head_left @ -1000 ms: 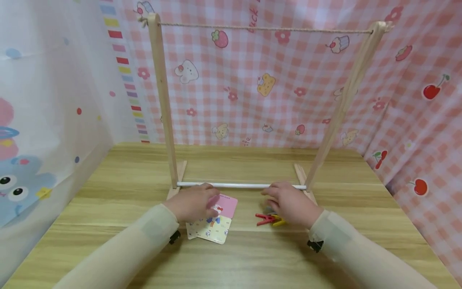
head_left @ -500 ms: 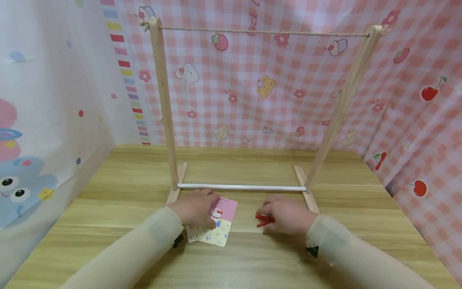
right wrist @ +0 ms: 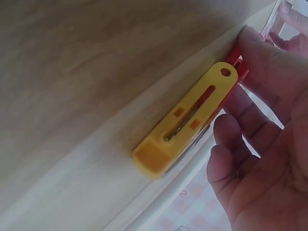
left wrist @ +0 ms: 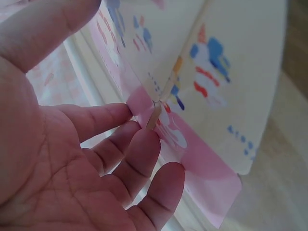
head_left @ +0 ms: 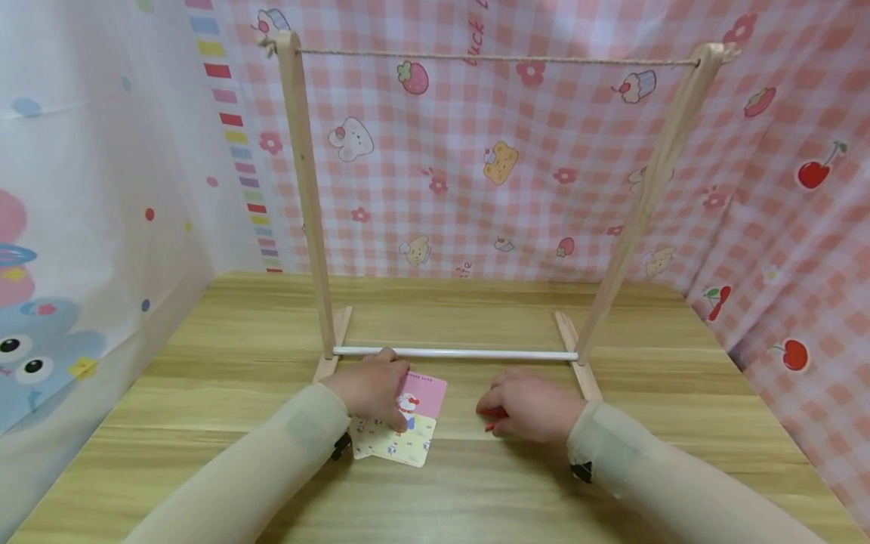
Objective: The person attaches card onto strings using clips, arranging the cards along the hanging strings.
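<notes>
My right hand (head_left: 533, 404) pinches a red clothespin (right wrist: 239, 60) between thumb and fingers, low over the wooden table. Beside it, under the palm, lies a yellow clothespin (right wrist: 154, 156), which the hand covers in the head view. My left hand (head_left: 370, 387) rests on two overlapping cards (head_left: 416, 440), its thumb spread away from the other fingers. Pink and pale yellow, the cards carry small cartoon prints. Seen from the left wrist, the fingertips (left wrist: 166, 175) touch the pink part of the cards.
Behind the hands stands a wooden frame with a left post (head_left: 309, 189) and a right post (head_left: 649, 189). A thin rope (head_left: 503, 57) runs between their tops, and a white rod (head_left: 469, 353) joins them low down. Patterned cloth (head_left: 462, 211) hangs behind the table (head_left: 462, 499).
My right hand has come down and nearer, and its fingers have closed on the red clothespin. My left hand has stayed on the cards with only a slight shift.
</notes>
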Motion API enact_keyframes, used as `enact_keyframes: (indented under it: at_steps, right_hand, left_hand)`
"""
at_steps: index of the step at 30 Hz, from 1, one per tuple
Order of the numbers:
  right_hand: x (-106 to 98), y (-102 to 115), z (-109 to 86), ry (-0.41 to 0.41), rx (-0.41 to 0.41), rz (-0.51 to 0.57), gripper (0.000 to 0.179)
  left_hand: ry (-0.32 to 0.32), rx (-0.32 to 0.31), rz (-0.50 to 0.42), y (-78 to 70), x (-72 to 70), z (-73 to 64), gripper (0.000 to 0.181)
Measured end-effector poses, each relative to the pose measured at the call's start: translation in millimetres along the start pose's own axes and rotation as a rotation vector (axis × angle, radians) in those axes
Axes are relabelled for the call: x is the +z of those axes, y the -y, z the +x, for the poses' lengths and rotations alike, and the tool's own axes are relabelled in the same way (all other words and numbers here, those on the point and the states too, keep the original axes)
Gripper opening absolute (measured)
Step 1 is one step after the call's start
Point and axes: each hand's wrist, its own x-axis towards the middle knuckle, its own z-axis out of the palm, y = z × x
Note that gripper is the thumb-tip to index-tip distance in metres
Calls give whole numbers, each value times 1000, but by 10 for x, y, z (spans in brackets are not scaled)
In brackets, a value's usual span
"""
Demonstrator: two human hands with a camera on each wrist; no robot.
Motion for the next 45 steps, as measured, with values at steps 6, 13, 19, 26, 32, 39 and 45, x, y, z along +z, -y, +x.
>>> enact_keyframes:
  at_steps: [6, 13, 19, 26, 32, 39, 45]
  right_hand:
    - [-26, 50, -9, 9, 29, 17, 19]
    - [-17, 69, -10, 17, 47, 28, 19]
    - [25, 69, -13, -1, 61, 26, 19]
    - [65, 51, -23, -50, 29, 14, 18]
    - [75, 44, -29, -83, 29, 15, 18]
    - [16, 51, -38, -110, 60, 51, 19]
    - [-18, 65, -51, -114, 108, 80, 24]
  left_hand:
    - [-3, -2, -8, 15, 18, 24, 95]
    - [-13, -17, -39, 39, 32, 28, 92]
    - [-36, -25, -55, 75, 53, 31, 98]
    - [-67, -16, -84, 99, 50, 46, 98]
    - [-88, -20, -137, 119, 45, 43, 88]
    - [-138, 19, -247, 185, 14, 49, 70]
    - [-148, -12, -398, 234, -16, 69, 55]
